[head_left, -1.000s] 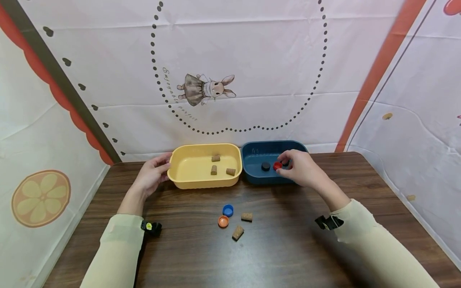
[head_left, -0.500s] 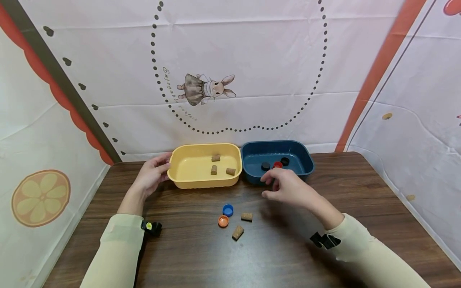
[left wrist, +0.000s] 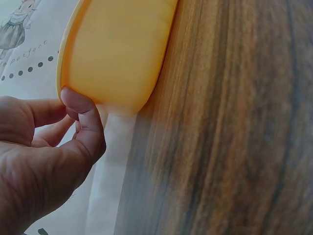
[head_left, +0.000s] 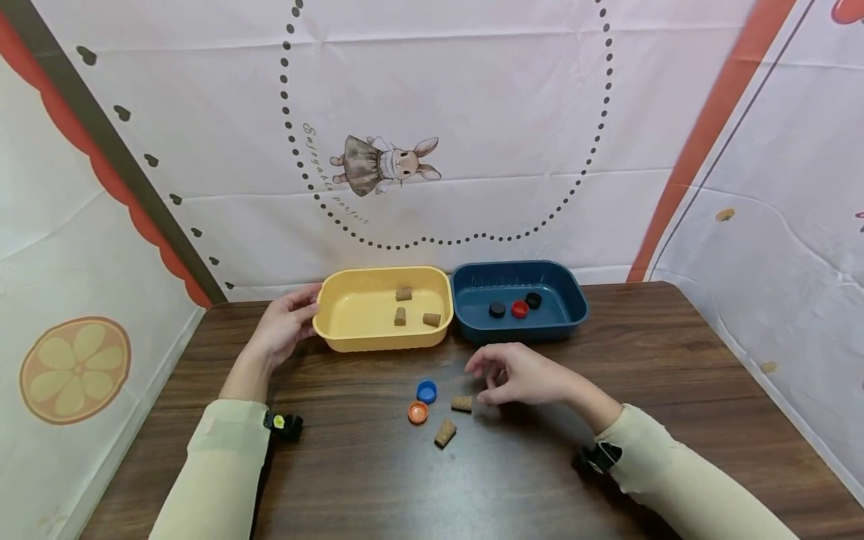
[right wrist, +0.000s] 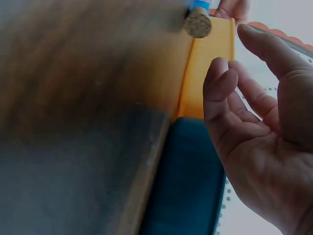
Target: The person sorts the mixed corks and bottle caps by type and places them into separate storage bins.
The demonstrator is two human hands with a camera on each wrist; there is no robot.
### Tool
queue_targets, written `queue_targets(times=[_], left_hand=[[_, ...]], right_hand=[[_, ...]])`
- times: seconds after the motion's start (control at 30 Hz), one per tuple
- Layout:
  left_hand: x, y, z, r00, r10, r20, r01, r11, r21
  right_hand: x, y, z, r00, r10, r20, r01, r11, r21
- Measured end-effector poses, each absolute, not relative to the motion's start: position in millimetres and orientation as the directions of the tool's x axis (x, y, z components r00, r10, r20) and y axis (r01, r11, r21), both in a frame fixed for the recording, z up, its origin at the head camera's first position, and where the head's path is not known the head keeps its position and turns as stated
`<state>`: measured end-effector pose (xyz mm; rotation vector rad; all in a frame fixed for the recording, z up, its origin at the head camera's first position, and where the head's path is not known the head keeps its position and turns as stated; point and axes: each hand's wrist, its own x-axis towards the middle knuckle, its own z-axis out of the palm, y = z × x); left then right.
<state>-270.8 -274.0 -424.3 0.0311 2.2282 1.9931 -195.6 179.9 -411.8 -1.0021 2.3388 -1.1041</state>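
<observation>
My left hand (head_left: 282,328) grips the left end of a yellow plastic tray (head_left: 351,346); in the left wrist view the thumb (left wrist: 78,100) lies at its rim. Several corks, one a cork (head_left: 400,316), lie inside it. My right hand (head_left: 520,373) hovers over the table with fingers loosely bent and nothing in them. Just left of its fingertips lies a cork (head_left: 462,404), apart from the hand. Another cork (head_left: 445,433) lies nearer. A blue bottle cap (head_left: 427,391) and an orange bottle cap (head_left: 418,412) lie beside them.
A dark blue tray (head_left: 520,332) stands against the yellow one's right side. It holds a red cap (head_left: 520,309), a black cap (head_left: 497,309) and another black cap (head_left: 533,301). A white printed cloth (head_left: 506,187) hangs behind the brown wooden table (head_left: 351,480).
My right hand has let go of the red cap in the blue tray and moved out, toward me and left, to beside the corks. The left hand has stayed on the yellow tray.
</observation>
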Motion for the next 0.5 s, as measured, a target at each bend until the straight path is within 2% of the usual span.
queue_targets(times=[0.5], left_hand=[[-271.9,-275.0,-424.7,-0.988,0.112,-0.102,-0.088,0.12,0.989]], right_hand=[[-201.4,169.8,-420.3,-0.624,-0.772,-0.121,-0.409,0.455,-0.791]])
